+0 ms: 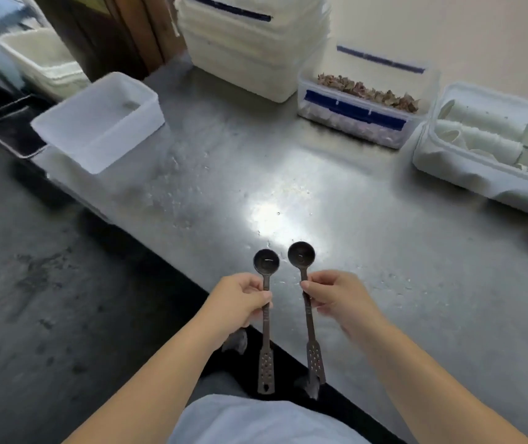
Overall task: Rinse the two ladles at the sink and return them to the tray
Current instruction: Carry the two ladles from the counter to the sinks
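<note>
A person stands at the edge of a wet stainless-steel counter (pixel 336 193), a dark ladle in each hand. The left hand (pixel 240 298) is closed around the upper handle of the left ladle (pixel 266 302), thumb and fingers pinching it just below the bowl; the right hand (pixel 336 296) grips the right ladle (pixel 308 310) in the same way, fingertips pressed to the stem. Both ladles are held above the counter's near edge, side by side and apart, their long axes running almost straight away from the person: the round bowls point forward over the steel and face up, while the flat, perforated handle ends hang back toward the body. Farther along the counter sit an empty clear plastic tub (pixel 99 123), a stack of white lidded containers (pixel 250 49), a blue-clipped box of dried brown pieces (pixel 362 113) and a bin of white paper cups (pixel 487 145). A dark metal tray (pixel 6 129) lies beyond the counter's left end.
</note>
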